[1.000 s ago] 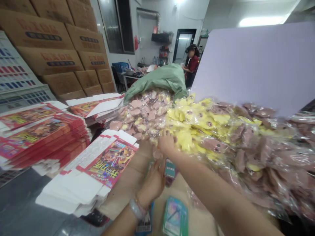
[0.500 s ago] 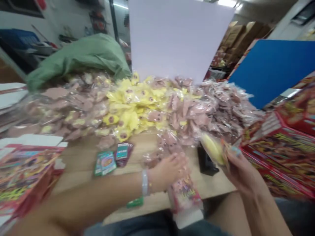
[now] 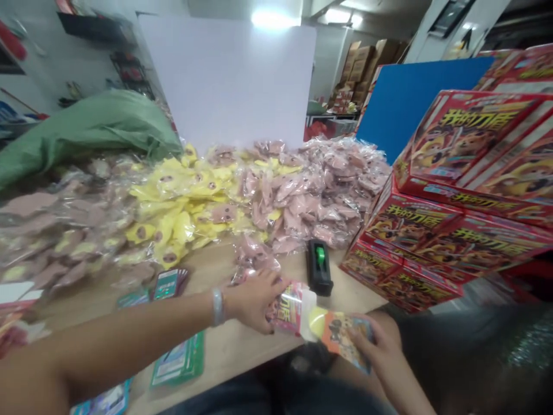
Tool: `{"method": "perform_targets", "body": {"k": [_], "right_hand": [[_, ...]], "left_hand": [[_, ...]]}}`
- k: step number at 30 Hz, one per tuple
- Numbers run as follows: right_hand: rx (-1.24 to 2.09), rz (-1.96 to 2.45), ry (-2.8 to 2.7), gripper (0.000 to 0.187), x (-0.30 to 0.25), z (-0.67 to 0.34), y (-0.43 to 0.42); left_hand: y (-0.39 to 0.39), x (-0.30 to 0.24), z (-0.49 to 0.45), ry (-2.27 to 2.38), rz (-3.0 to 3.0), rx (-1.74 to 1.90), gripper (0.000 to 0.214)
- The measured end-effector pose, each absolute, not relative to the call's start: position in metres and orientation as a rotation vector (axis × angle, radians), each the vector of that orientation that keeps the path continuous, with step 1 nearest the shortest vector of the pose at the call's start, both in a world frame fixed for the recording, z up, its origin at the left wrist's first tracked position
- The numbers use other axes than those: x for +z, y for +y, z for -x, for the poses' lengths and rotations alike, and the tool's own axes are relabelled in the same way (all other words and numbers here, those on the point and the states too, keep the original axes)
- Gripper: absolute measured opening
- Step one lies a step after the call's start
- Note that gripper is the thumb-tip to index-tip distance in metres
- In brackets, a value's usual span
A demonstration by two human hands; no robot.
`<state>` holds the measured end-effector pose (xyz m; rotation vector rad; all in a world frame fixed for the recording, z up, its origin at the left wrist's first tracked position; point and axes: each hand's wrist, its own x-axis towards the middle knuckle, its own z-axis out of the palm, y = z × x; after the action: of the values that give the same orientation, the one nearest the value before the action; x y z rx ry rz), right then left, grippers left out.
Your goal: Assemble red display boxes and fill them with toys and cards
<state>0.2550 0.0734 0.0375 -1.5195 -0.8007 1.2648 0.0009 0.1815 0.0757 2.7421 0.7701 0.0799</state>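
My left hand (image 3: 253,298) reaches across the wooden table (image 3: 224,351) and grips the end of a small red printed box (image 3: 290,308) near the front edge. My right hand (image 3: 372,344) is closed on a yellow wrapped item with a printed card (image 3: 341,334) and holds it at the box's open white flap. A big heap of pink and yellow toys in clear bags (image 3: 224,190) lies just behind both hands. A black tape dispenser with a green roll (image 3: 318,266) stands beside the box.
Stacked red printed boxes (image 3: 449,225) rise at the right. Card packs (image 3: 178,360) lie on the table at the left. A green sack (image 3: 86,129) and a white board (image 3: 228,80) stand behind the heap, a blue board (image 3: 415,95) farther right.
The view swung right, from the flat cartons at the left to the red boxes. My right hand brought the yellow item and card down to the small box that my left hand holds.
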Motion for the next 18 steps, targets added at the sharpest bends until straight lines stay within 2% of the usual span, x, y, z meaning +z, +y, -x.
{"method": "perform_targets", "body": {"k": [4, 7, 8, 12, 14, 16, 17, 18], "right_hand": [[1.068, 1.538, -1.109, 0.035, 0.053, -0.227, 0.093], [0.898, 1.511, -0.945, 0.054, 0.067, -0.196, 0.101], [0.904, 1.493, -0.889, 0.055, 0.073, -0.188, 0.1], [1.178, 1.439, -1.271, 0.033, 0.106, -0.172, 0.089], [1.519, 1.314, -1.554, 0.031, 0.125, -0.172, 0.086], [1.762, 1.191, -1.701, 0.03, 0.138, -0.173, 0.086], [1.706, 1.219, -1.715, 0.029, 0.141, -0.174, 0.086], [1.516, 1.307, -1.681, 0.026, 0.141, -0.175, 0.085]], "left_hand": [[0.161, 0.087, -0.005, 0.771, -2.786, 0.152, 0.093], [0.148, 0.091, -0.013, 1.001, -2.736, 0.299, 0.093], [0.143, 0.092, -0.013, 1.104, -2.69, 0.357, 0.093], [0.119, 0.099, -0.005, 1.297, -2.395, 0.556, 0.097], [0.107, 0.105, 0.006, 1.136, -2.15, 0.548, 0.097], [0.098, 0.11, 0.017, 0.892, -1.828, 0.512, 0.083], [0.093, 0.111, 0.021, 0.794, -1.666, 0.525, 0.072], [0.089, 0.11, 0.024, 0.74, -1.529, 0.572, 0.063]]}}
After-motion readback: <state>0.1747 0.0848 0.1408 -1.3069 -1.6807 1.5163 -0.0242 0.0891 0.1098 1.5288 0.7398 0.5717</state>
